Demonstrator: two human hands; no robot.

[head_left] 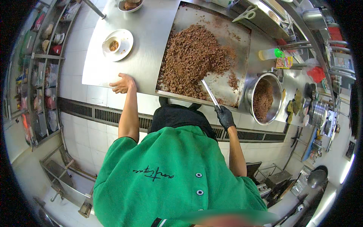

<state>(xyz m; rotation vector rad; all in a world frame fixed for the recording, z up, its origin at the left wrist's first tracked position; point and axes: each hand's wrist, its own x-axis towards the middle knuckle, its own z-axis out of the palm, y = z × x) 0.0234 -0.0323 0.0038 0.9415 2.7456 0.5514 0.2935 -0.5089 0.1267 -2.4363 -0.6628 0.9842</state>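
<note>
head view: one shallow metal tray [240,41] on a steel table [151,41], bearing a broad heap of brown crumbly food [189,56], densest at left and centre; the right side shows mostly bare metal with scattered crumbs. to its right, one deep steel bowl [279,101], part filled with similar brown food [261,100]. progress, by judgement: handling under way, the larger share lying loose on the tray, a smaller share in the bowl. right hand [225,117], black-gloved: fingers closed round the handle of one long metal utensil [210,92], its far end at the heap's lower edge. left hand [123,84], bare: fingers loosely spread at the table's near edge, nothing visible held.
</note>
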